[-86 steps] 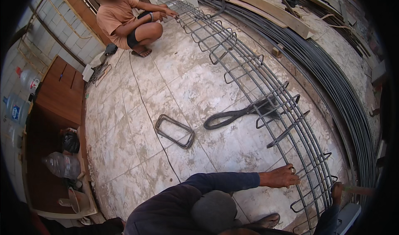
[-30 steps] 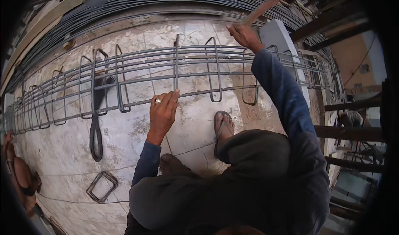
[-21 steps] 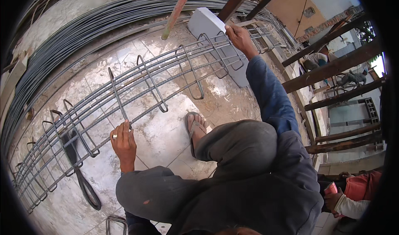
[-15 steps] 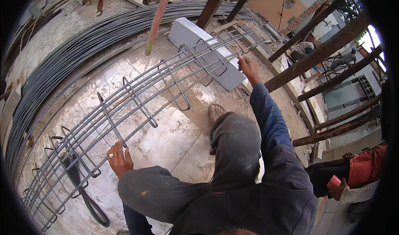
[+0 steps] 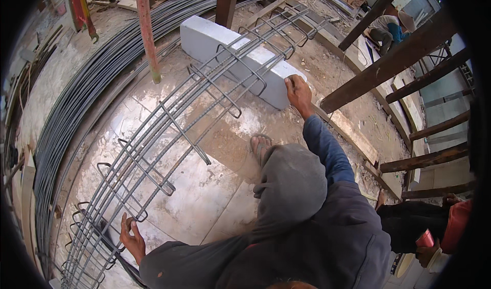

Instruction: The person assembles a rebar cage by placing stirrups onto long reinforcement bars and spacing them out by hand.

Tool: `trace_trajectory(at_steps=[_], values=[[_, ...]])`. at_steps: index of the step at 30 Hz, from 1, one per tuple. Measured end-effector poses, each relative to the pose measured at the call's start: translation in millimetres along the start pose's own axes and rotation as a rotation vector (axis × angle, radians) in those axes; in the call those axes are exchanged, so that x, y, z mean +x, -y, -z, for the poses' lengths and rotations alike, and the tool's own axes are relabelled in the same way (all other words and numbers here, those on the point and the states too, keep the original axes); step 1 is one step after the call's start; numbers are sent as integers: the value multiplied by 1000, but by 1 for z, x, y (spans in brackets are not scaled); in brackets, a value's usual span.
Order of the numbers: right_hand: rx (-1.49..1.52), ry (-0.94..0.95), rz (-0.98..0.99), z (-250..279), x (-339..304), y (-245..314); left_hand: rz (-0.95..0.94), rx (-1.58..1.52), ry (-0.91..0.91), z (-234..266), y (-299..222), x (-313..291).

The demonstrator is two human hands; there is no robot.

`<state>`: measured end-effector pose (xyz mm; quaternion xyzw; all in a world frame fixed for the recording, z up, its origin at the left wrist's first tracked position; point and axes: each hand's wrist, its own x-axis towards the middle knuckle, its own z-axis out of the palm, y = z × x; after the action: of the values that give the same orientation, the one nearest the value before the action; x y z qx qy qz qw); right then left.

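A long cage of grey steel reinforcing bars (image 5: pixel 197 110) runs from the lower left to the upper right, with bent wire stirrups around its bars. My left hand (image 5: pixel 134 243) is beside its near edge, thumb and forefinger apart, by the lower corner of a stirrup (image 5: pixel 141 217). Whether the fingertips touch the steel I cannot tell. My right hand (image 5: pixel 300 97) is at the near end of a white rectangular block (image 5: pixel 230 66), off the bars, with loosely bent fingers and nothing visible in them. The cage's upper part passes over this block.
Loose steel rods (image 5: pixel 97 77) lie in a wide curve behind the cage. A reddish post (image 5: pixel 147 38) and dark wooden props (image 5: pixel 378 66) stand around. One person (image 5: pixel 391 31) crouches far right; another's hand at lower right holds a red object (image 5: pixel 424 239).
The view has turned, shifting the cage and block in the picture. My right hand has come off the cage. My left hand has moved down along it to another stirrup corner.
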<state>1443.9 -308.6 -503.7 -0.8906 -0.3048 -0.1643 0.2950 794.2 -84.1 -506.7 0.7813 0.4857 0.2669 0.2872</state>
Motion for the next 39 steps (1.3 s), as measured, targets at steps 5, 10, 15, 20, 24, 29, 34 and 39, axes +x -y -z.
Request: trace_trajectory(at_steps=[5,10,15,20,24,29,34,39], values=[[202,-81,-400,-29,102,-86,93,-26,22,-2,-17,17],[669,139,-745,-82,178,-156,182,149,-1,-6,-38,33],[1004,189,-814,-98,191,-159,157,333,55,1,-98,66],[1110,244,-800,-89,193,-154,-3,440,60,-26,-186,154],[1032,232,-815,-96,200,-159,-362,459,273,-89,-248,224],[1293,234,-850,-100,198,-161,-720,542,599,-180,-308,258],[1373,334,-812,-92,198,-169,-955,518,668,-254,-341,287],[1093,483,-793,-92,209,-186,-1023,408,587,-263,-311,318]])
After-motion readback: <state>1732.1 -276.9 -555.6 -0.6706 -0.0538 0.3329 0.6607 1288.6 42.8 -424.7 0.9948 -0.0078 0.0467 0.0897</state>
